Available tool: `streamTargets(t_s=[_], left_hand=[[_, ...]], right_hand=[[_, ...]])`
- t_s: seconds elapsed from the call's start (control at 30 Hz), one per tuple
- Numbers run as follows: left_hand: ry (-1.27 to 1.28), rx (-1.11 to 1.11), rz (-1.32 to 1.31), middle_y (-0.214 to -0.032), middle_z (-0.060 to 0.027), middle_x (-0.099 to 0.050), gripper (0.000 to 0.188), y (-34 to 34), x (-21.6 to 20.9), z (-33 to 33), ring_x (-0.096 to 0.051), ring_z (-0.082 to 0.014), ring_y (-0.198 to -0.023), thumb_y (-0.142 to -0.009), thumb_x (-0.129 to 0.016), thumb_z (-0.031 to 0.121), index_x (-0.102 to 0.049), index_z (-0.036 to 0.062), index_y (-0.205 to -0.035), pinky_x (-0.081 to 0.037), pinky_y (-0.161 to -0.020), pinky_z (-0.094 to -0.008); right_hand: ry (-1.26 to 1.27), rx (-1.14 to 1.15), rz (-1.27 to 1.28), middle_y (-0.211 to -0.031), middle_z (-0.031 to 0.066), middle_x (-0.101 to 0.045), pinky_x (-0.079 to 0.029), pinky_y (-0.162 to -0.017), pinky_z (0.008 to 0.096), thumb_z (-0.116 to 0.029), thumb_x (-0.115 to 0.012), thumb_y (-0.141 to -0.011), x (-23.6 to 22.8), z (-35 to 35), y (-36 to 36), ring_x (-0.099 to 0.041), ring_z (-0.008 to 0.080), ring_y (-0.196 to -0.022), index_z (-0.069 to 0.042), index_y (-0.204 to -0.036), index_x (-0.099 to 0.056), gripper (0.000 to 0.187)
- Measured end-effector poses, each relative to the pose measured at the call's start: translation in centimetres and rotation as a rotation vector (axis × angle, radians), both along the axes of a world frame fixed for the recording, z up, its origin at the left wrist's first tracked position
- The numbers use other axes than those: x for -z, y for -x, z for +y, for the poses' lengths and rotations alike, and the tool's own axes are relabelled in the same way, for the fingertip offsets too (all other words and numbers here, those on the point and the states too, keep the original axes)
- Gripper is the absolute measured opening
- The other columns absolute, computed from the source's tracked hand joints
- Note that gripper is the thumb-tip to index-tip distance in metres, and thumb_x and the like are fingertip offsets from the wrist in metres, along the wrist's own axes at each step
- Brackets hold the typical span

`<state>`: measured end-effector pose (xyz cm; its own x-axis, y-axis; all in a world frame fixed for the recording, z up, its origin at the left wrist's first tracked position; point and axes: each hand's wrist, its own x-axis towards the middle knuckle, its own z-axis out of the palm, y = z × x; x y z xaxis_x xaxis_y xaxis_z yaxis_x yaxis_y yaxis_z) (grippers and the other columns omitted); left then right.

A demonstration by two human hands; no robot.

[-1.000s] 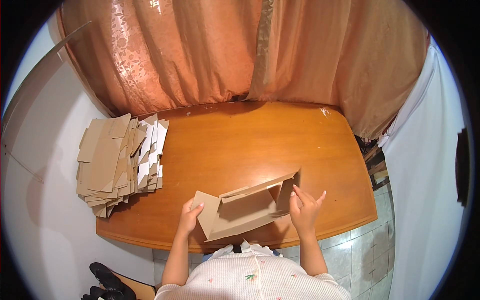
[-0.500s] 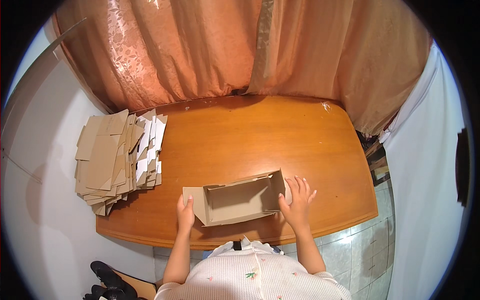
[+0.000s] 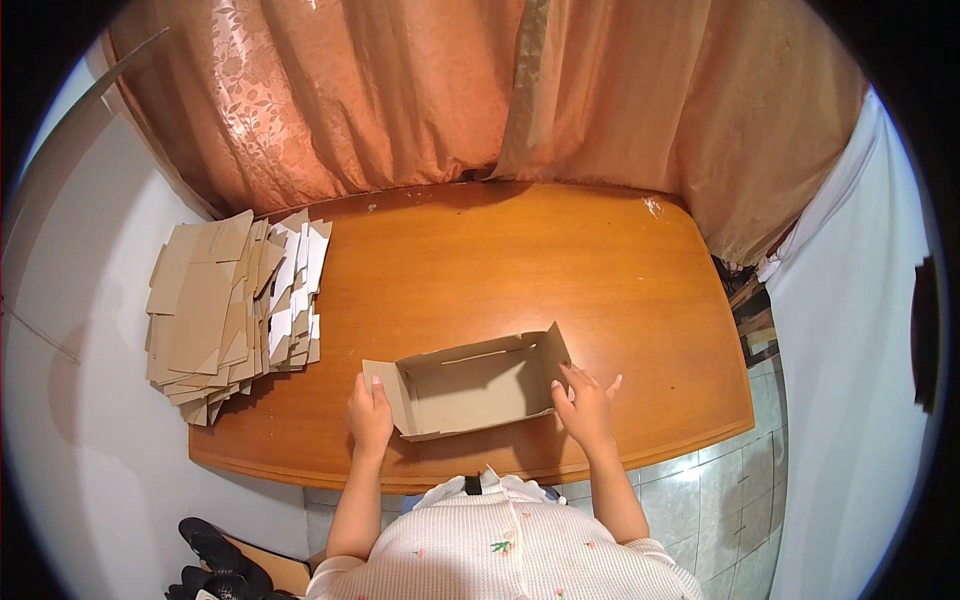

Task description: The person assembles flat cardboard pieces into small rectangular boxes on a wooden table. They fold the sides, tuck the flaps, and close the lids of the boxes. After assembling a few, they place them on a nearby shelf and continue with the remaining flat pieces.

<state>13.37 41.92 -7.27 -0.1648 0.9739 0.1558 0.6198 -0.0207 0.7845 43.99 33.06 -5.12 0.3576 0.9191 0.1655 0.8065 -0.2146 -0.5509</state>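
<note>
Cardboard box [image 3: 475, 400], long walls [image 3: 465, 360] raised and top open, sits toward six o'clock on the wooden counter [image 3: 500, 270]. Flat cardboard sheets [image 3: 205, 310] lie piled at nine o'clock — well apart from it. One end flap [image 3: 390, 400], at the box's nine o'clock, splays outward, seemingly left to fold, pinched in the left hand's [image 3: 371, 415] grip; at three o'clock, whether the right hand's [image 3: 588, 412] grip clamps cannot be told.

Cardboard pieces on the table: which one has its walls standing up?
The brown box between the left hand and right hand; the others lie flattened in the stack at left.
</note>
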Motion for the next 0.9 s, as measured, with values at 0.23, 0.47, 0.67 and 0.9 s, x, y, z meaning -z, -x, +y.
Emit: streamTargets(t_s=[0.23,0.47,0.67,0.9], left_hand=[[-0.026,-0.011,0.125,-0.089,-0.0240,-0.064,0.026,0.4,0.6,0.3,-0.060,-0.0446,-0.084,-0.098,-0.043,0.024,-0.054,0.0008,-0.100,-0.045,-0.071,-0.0517],[0.009,0.005,0.168,-0.089,-0.0236,-0.065,0.025,0.5,0.0,0.5,-0.060,-0.0445,-0.084,-0.097,-0.043,0.023,-0.054,0.0015,-0.101,-0.045,-0.071,-0.0519],[-0.022,0.021,0.186,-0.089,-0.0238,-0.065,0.024,0.1,0.1,1.0,-0.061,-0.0444,-0.084,-0.096,-0.045,0.022,-0.055,0.0015,-0.103,-0.046,-0.072,-0.0520],[-0.005,0.042,0.224,-0.092,-0.0238,-0.065,0.025,-0.3,0.5,2.0,-0.061,-0.0438,-0.086,-0.095,-0.047,0.022,-0.054,0.0017,-0.107,-0.047,-0.073,-0.0509]], right_hand=[[0.027,0.002,0.035,-0.113,0.0150,-0.066,-0.001,-0.107,0.0689,-0.027,-0.060,-0.085,-1.5,-0.8,0.3,-0.059,0.0290,-0.112,-0.003,-0.107,-0.069,0.033],[0.105,0.021,0.073,-0.113,0.0193,-0.064,-0.001,-0.107,0.0693,-0.030,-0.059,-0.085,-1.4,-1.1,0.0,-0.055,0.0304,-0.117,-0.003,-0.111,-0.068,0.038],[0.140,0.021,-0.037,-0.121,0.0121,-0.063,-0.001,-0.104,0.0733,-0.032,-0.057,-0.087,-0.7,-0.9,0.2,-0.050,0.0282,-0.123,-0.003,-0.118,-0.064,0.042],[0.202,-0.043,-0.046,-0.128,0.0090,-0.059,0.001,-0.103,0.0741,-0.034,-0.053,-0.089,-1.5,-0.7,0.2,-0.048,0.0271,-0.126,-0.004,-0.122,-0.061,0.045]])
